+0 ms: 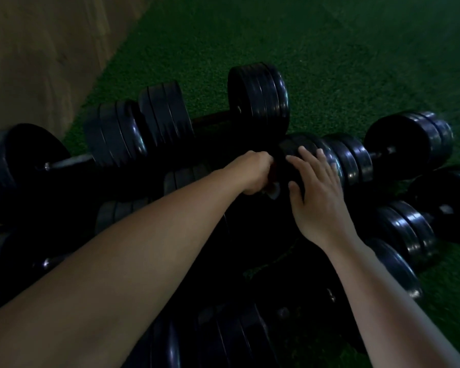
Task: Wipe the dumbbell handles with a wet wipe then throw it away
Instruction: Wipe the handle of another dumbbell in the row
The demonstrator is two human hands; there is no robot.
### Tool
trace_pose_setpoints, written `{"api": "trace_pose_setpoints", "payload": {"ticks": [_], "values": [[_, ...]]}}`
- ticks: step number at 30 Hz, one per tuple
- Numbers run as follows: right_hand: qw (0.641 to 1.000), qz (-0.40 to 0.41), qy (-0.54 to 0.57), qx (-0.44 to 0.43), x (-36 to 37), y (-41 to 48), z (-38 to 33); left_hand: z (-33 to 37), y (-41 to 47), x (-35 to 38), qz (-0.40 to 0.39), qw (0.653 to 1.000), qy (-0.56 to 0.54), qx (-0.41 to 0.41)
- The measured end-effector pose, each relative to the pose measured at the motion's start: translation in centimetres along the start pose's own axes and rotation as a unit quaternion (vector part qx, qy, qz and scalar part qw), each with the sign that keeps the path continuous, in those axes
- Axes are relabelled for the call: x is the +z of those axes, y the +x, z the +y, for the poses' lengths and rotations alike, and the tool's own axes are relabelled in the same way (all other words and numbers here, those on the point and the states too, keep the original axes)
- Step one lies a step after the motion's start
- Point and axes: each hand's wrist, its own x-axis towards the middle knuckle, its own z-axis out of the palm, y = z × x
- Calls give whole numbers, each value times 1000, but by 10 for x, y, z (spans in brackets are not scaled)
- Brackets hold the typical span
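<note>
1. At 9 o'clock a long dumbbell [72, 162] shows a bare steel bar between black plates. More dumbbells crowd the rack below it, and the dim light hides most of their handles.
2. Just left of centre, the left hand [252, 172] is curled shut around a dark handle. A pale scrap of wet wipe [274, 193] pokes out below the fist, so I judge the wiping is under way.
3. Just right of it, the right hand [316, 181] lies flat with fingers spread on the plates [340, 163] of the same dumbbell, apparently steadying it. It holds nothing.
4. Toward 3 o'clock, further dumbbells [409, 144] rest partly over the green turf [329, 62].
5. Risks:
   - The damp wipe may bunch in the fist and miss part of the handle.
   - The round plates could roll under the open palm and pinch fingers against the neighbouring plates.
   - In this gloom some handles may be skipped.
   - No bin is in sight.
</note>
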Motion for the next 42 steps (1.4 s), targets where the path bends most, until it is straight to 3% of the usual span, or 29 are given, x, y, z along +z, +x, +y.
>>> {"api": "trace_pose_setpoints", "payload": {"ticks": [7,12,20,26,29,32,35,37,40,42], "values": [[999,38,14,-11,13,-3,6,-7,-15,-14,-57,987,148,23],[997,67,25,-12,20,-3,6,-5,-4,-5,68,995,70,10],[998,53,24,-20,16,-3,9,-14,6,-13,-56,981,186,-15],[999,44,13,-19,13,-2,7,0,20,-2,24,996,68,-43],[999,38,6,-18,11,-3,8,-1,23,2,-7,994,100,-51],[999,33,-3,-21,10,-4,9,-11,16,-11,-87,977,189,-38],[999,33,-5,-18,10,-4,8,-25,10,-22,-157,968,192,-32],[999,34,-9,-17,10,-4,8,-25,10,-25,-134,975,176,-32],[999,38,-9,-20,11,-4,8,-13,20,-16,-34,995,88,-33],[999,36,-11,-22,11,-5,9,-6,26,-7,-20,995,90,-27]]}}
